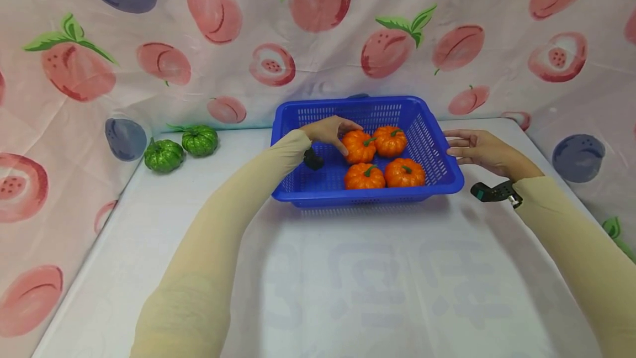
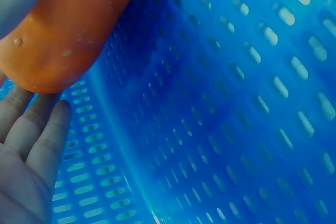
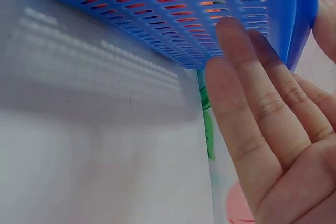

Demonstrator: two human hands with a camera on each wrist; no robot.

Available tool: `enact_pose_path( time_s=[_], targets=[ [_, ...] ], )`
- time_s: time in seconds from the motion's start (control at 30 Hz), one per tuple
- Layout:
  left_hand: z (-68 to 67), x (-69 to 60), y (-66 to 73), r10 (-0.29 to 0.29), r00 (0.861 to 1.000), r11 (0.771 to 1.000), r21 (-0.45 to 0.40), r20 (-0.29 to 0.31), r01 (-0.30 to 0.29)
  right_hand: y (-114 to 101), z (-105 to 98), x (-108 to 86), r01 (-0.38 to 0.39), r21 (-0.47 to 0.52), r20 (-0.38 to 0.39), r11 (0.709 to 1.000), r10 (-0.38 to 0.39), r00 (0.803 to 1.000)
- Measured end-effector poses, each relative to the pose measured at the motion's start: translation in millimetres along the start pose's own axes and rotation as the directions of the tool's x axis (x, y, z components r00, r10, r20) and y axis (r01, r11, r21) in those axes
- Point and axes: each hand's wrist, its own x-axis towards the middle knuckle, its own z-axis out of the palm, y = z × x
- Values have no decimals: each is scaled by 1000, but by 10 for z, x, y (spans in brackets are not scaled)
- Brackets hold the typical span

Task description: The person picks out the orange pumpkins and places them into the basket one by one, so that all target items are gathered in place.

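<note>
In the head view a blue plastic basket [image 1: 308, 195] with slotted walls holds several small orange pumpkins with green stems. My left hand [image 1: 329, 129] reaches inside it and grips the back-left pumpkin [image 1: 359, 149], thumb on one side and fingers on the other. The left wrist view shows that orange pumpkin [image 2: 68, 40] between the thumb and the fingers [image 2: 44, 129]. Another pumpkin [image 1: 391, 141] sits right beside it, and two more are in front. Outside the basket's right wall is my right hand [image 1: 484, 151], its fingers [image 3: 257, 98] extended along the wall.
Two green pumpkins [image 1: 164, 155] stand at the back left of the white table [image 1: 348, 280]. A fruit-print cloth [image 1: 174, 15] hangs close behind the basket and along both sides.
</note>
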Motion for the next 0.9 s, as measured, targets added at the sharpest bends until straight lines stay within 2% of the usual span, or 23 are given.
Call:
enact_pose_path(
  time_s=[0.1, 0.43, 0.7, 0.9],
  targets=[
    [3, 5, -2, -1, 1000, 1000, -11, -6, 1, 7, -1, -6, 10, -6, 1, 1000, -10, 1000],
    [-16, 11, -15, -8, 1000, 1000, -24, -27, 7, -15, 4, -15, -22, -23, -15, 999, 21, 1000],
    [-18, 8, -16, -34, 999, 999, -22, -39, 33, -16, 6, -10, -23, -20, -16, 1000, 22, 1000],
    [-3, 10, -26, -53, 997, 997, -64, -57, 49, -15, 8, -8, -24, -4, -7, 1000, 24, 1000]
  ],
)
